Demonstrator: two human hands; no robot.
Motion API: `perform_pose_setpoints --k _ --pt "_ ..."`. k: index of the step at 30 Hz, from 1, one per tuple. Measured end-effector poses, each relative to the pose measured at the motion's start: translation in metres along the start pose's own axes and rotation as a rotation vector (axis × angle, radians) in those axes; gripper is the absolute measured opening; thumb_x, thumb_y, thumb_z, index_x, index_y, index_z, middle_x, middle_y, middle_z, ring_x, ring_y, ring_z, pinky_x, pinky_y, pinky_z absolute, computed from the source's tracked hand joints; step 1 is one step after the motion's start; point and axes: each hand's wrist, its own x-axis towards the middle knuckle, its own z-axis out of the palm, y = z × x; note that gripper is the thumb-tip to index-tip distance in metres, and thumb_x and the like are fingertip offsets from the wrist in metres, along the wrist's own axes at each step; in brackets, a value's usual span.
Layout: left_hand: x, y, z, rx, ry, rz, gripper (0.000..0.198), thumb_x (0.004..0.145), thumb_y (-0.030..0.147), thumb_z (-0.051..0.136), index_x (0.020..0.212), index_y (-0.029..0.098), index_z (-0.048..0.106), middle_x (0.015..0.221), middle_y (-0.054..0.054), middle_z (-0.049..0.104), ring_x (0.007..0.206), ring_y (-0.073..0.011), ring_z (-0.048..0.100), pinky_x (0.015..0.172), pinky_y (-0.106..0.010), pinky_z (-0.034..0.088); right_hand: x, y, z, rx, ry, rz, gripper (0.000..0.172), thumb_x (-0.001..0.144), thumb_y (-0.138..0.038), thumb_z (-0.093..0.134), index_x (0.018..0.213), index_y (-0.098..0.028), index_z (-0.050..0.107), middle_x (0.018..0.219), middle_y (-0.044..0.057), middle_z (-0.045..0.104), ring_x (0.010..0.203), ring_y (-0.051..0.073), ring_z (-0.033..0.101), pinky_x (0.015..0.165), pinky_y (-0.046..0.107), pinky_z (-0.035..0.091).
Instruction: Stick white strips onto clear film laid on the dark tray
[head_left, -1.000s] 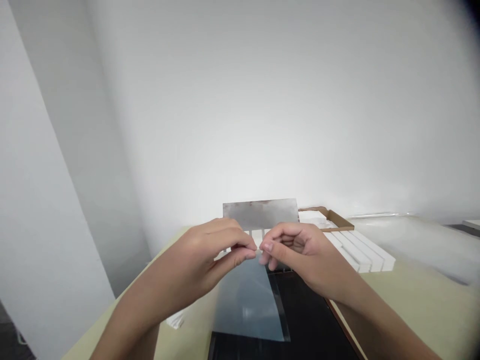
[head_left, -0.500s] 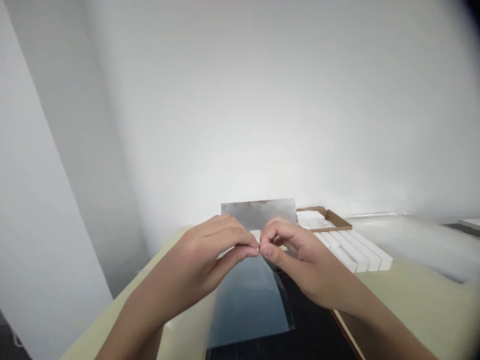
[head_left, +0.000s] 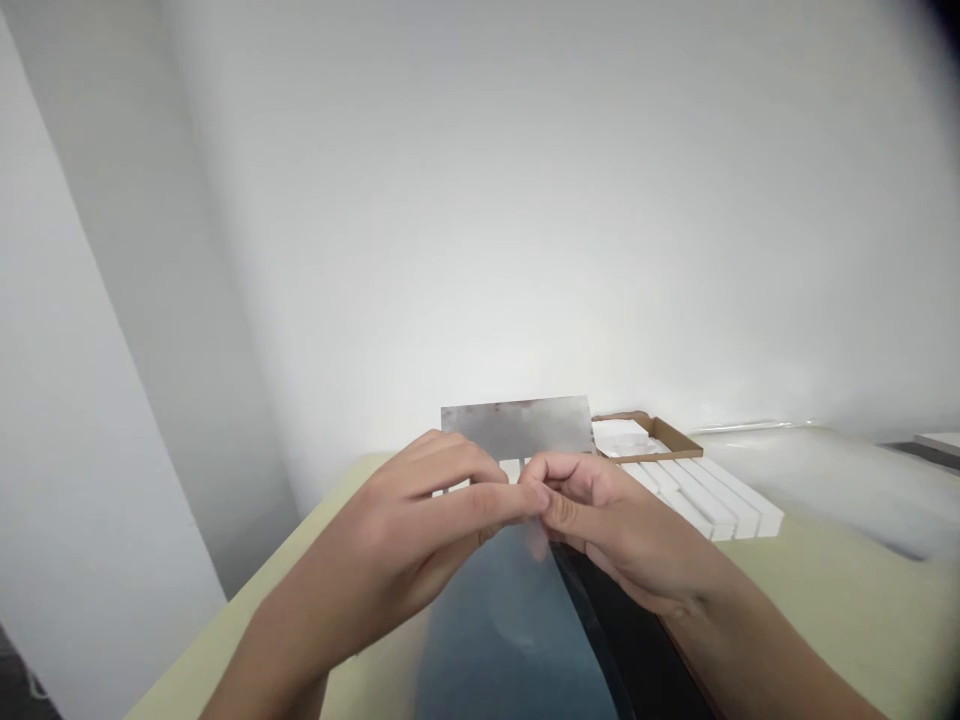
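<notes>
Plastic sheet (head_left: 502, 640): blue-grey, though the tint may only be the dark beneath it. Metal plate (head_left: 516, 426): grey, rust-brown speckles. Bars (head_left: 712, 503): white, grey seam lines. Tray (head_left: 660, 436): cardboard brown. Mat (head_left: 637, 650): black. Tabletop (head_left: 840, 590): pale yellow-green.

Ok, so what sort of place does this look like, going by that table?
Probably a small workshop or assembly bench, though I can't be sure. The left hand and right hand hold a clear film sheet, and a pale table carries a metal plate, white bars and a cardboard tray.
</notes>
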Motion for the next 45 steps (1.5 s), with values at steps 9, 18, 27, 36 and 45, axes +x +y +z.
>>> perform_pose_setpoints --k 9,18,27,36,45 --pt "-0.001 0.000 -0.002 0.063 -0.036 0.025 0.038 0.100 0.003 0.061 0.127 0.028 0.070 0.099 -0.004 0.070 0.084 -0.0169 0.059 0.078 -0.032 0.046 0.002 0.000 0.002 0.135 -0.042 0.062 0.040 0.087 -0.051 0.083 0.082 -0.018 0.062 0.071 -0.003 0.056 0.068 0.012 0.054 0.069 0.027 0.043" --pt "0.002 0.002 0.000 0.081 0.053 0.102 0.043 0.094 -0.002 0.063 0.123 0.029 0.070 0.098 -0.002 0.071 0.078 -0.0160 0.058 0.076 -0.034 0.045 -0.003 -0.007 0.006 0.210 -0.056 0.053 0.037 0.089 -0.049 0.081 0.081 -0.019 0.061 0.073 -0.002 0.056 0.069 0.013 0.052 0.069 0.026 0.045" --pt "0.001 0.004 0.002 -0.030 0.039 0.038 0.046 0.098 0.002 0.062 0.136 0.028 0.063 0.100 -0.001 0.072 0.083 -0.0156 0.063 0.078 -0.034 0.048 -0.006 -0.006 0.006 0.160 -0.056 0.022 0.031 0.095 -0.045 0.076 0.088 -0.017 0.064 0.075 -0.001 0.059 0.070 0.012 0.055 0.072 0.026 0.042" --pt "0.005 0.002 0.007 -0.007 0.147 0.145 0.045 0.094 -0.006 0.066 0.128 0.023 0.073 0.095 -0.002 0.072 0.081 -0.0146 0.058 0.073 -0.032 0.046 -0.006 -0.001 0.006 0.194 -0.059 0.007 0.032 0.098 -0.046 0.072 0.087 -0.019 0.059 0.073 -0.002 0.055 0.070 0.014 0.055 0.073 0.029 0.039" --pt "0.007 0.006 0.008 -0.037 0.178 0.131 0.044 0.091 -0.007 0.068 0.125 0.019 0.073 0.095 -0.003 0.072 0.080 -0.0146 0.060 0.072 -0.034 0.046 -0.007 -0.003 0.007 0.259 -0.091 0.017 0.030 0.098 -0.044 0.071 0.088 -0.019 0.059 0.071 -0.001 0.056 0.068 0.014 0.054 0.073 0.030 0.044"
